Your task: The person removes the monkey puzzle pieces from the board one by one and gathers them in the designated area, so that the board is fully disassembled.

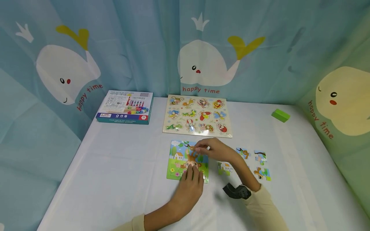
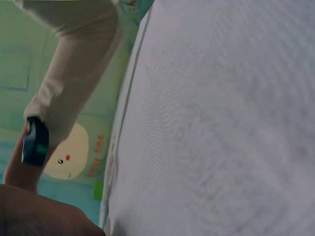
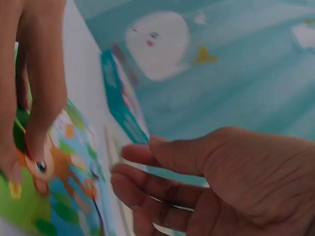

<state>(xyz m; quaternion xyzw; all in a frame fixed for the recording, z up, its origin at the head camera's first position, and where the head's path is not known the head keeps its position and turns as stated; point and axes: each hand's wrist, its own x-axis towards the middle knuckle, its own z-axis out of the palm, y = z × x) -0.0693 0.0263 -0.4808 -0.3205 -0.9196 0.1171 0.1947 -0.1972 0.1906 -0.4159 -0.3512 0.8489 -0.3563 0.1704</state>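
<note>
Your left hand [image 1: 189, 186] lies flat with straight fingers pressing on the deer puzzle [image 1: 187, 161], which sits right under both hands. Your right hand [image 1: 215, 149] hovers over its top edge, fingers loosely bent; I cannot tell if it pinches a piece. Loose puzzle pieces [image 1: 261, 173] lie just right of your right hand.

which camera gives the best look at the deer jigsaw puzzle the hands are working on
The head view: the whole deer jigsaw puzzle lies on the table under the left hand and right hand. The right wrist view shows only a blurred close-up part. The left wrist view shows none of it.
</note>
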